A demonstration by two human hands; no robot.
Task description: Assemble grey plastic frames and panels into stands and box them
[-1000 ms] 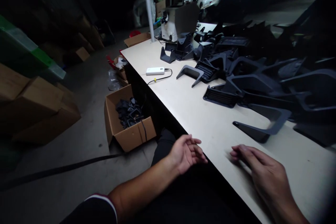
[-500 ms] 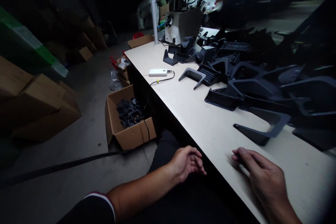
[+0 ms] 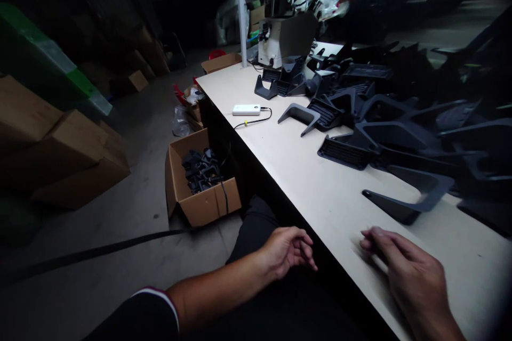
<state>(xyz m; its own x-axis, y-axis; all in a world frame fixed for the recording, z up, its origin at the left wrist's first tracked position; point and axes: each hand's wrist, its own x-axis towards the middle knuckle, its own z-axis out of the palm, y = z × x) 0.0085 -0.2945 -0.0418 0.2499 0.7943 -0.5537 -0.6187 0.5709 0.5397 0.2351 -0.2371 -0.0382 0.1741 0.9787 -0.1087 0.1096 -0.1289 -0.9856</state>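
My left hand (image 3: 294, 250) hovers palm-up over my lap, just off the table's edge. Its fingers are loosely curled and apart, with nothing in them. Over the near part of the pale table (image 3: 288, 170) is my right hand (image 3: 412, 266), thumb and fingertips pinched together; whatever may be between them is hidden. Closest to that hand lies a black angled plastic bracket (image 3: 428, 197), a little beyond the fingertips and apart from them. Behind it spreads a heap of similar black plastic parts (image 3: 384, 133), some with slatted faces.
A white power bank (image 3: 246, 110) with a black cable lies near the table's left edge. An open cardboard box (image 3: 208, 208) of small black parts stands on the floor. Stacked cartons (image 3: 76, 144) are at left. A shelf post (image 3: 242, 26) and a metal-cased machine (image 3: 286, 37) stand at the back.
The view has turned slightly left, so the table and boxes sit a little further right in the picture. Both hands keep nearly the same pose.
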